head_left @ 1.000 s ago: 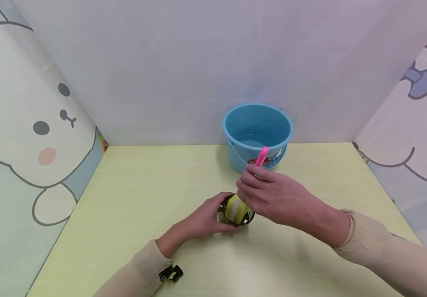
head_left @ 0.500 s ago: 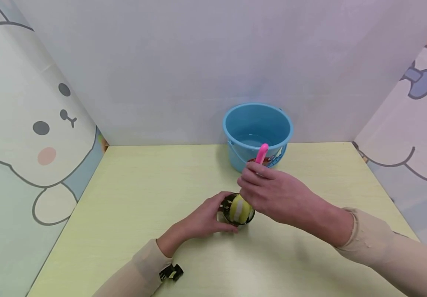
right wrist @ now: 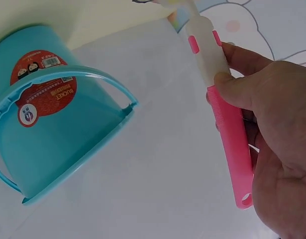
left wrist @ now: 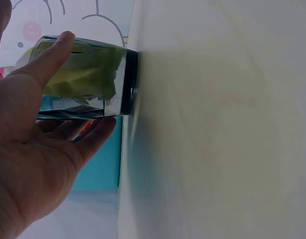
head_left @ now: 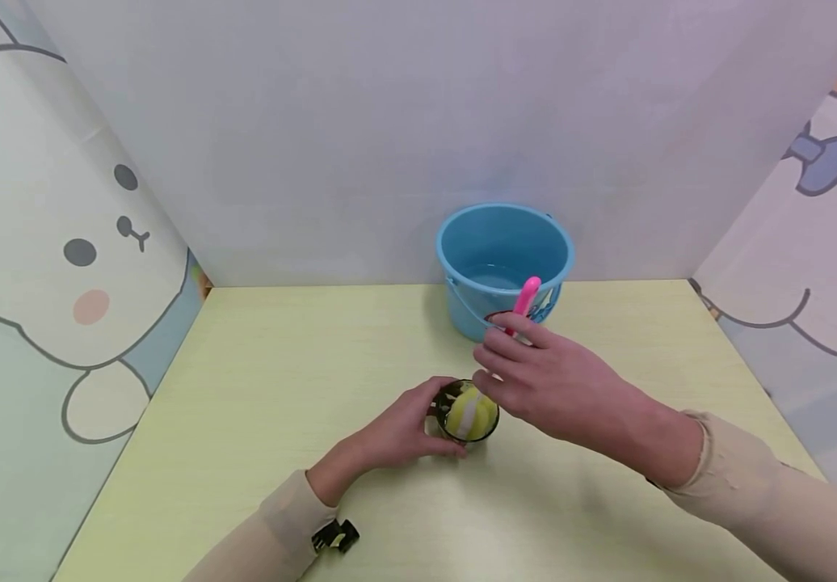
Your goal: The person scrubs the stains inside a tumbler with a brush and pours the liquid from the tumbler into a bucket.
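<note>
My left hand (head_left: 405, 428) grips a clear drinking glass (left wrist: 129, 84) from the left, thumb on the near side and fingers round the far side. The dark base of the glass stands on the table. Inside it sits the yellow-green sponge head (head_left: 465, 418) of a cup brush, with a pale stripe across it. My right hand (head_left: 553, 380) pinches the brush where its white neck meets the pink handle (right wrist: 231, 149), thumb on one side and fingers on the other. The handle leans up and away to the right, over the glass. Fingers partly hide the neck in the head view.
A light-blue bucket (head_left: 462, 295) with a red label and a hanging handle stands behind the hands against the back wall. The pale yellow table (head_left: 302, 347) is bounded by cartoon-printed panels (head_left: 84, 202) on both sides.
The right hand has shifted slightly right, its fingers spread a little more. The pink handle tilts further right, and the sponge head has turned within the glass. The left hand has stayed still.
</note>
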